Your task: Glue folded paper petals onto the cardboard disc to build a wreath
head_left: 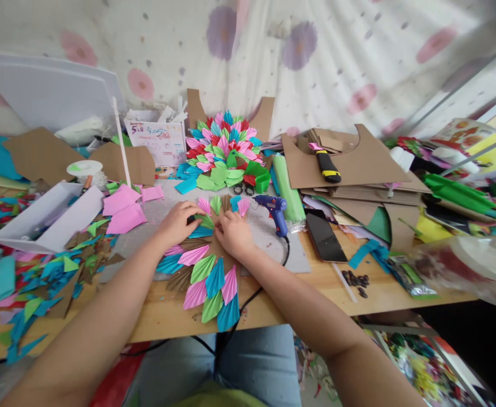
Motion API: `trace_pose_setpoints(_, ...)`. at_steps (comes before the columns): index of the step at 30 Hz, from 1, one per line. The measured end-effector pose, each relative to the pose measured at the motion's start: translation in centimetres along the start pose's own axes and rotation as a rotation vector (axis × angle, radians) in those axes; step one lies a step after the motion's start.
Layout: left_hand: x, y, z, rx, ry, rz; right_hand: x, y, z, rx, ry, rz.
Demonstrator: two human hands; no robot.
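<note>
The leaves [203, 269] lie on cardboard [221, 249], near middle. At their far end the left hand [178, 223] and right hand [234, 233] curl narrow; whether they grip, I cannot tell. Glue gun [277, 212] and phone [325, 235] lie right, pink paper [125, 219] left.

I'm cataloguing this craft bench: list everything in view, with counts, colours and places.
Fan-folded papers: many, pink, green, blue, brown, front centre
Paper-petal decoration: one, multicoloured, back centre
Glue gun: one, blue, centre-right
Roll: one, light green, beside glue gun
Cardboard: several, brown, back
Cutter: one, black-yellow, on cardboard
Phone: one, black, right
Small pieces: several, dark, front right
Loose sheets: several, pink, left
Open tray: one, white, left
Scraps: many, mixed colours, left
Marked box: one, white, back left
Mat: one, grey, centre
Curtain: one, white with flowers, back
Table: one, wood-coloured, beneath mat
Far-right clutter: mixed colours, uncountable
Legs: two, blue jeans, bottom centre
Left hand: one, bare, centre
Right hand: one, bare, centre
</note>
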State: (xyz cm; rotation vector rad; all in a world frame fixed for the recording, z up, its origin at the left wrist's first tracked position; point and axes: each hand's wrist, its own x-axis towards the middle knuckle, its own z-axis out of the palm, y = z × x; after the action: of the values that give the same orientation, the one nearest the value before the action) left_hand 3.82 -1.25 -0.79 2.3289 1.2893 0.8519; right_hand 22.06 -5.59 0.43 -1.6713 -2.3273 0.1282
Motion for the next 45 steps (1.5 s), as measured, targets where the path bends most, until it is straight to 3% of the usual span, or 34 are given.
trace_pose_setpoints(6, 0.0, 0.0, 0.2, 0.007, -0.002, -0.019, 0.0, -0.2, -0.2, -0.014, -0.023, 0.001)
trace_pose_setpoints(18, 0.1, -0.1, -1.0, 0.043, 0.172, -0.132, 0.1, 0.4, -0.3, 0.165, -0.002, 0.044)
trace_pose_setpoints(23, 0.2, -0.2, -1.2, 0.047, 0.183, -0.155, 0.0, 0.5, -0.3, 0.16, -0.008, 0.024)
trace_pose_setpoints(27, 0.1, -0.4, -1.2, 0.032, 0.2, -0.163, 0.1, 0.9, 0.1, 0.218, 0.037, 0.016)
trace_pose_setpoints(32, 0.0, -1.6, -1.1, -0.037, 0.258, -0.303, -0.2, 2.0, -0.3, 0.321, 0.124, 0.023)
trace_pose_setpoints(38, 0.1, -1.9, -1.3, -0.128, 0.203, -0.47, -0.7, 3.5, -1.3, 0.283, 0.096, 0.154)
trace_pose_setpoints(45, 0.1, -0.8, -2.0, -0.091, 0.139, -0.532, -0.9, 3.8, -2.0, 0.178, -0.045, 0.254)
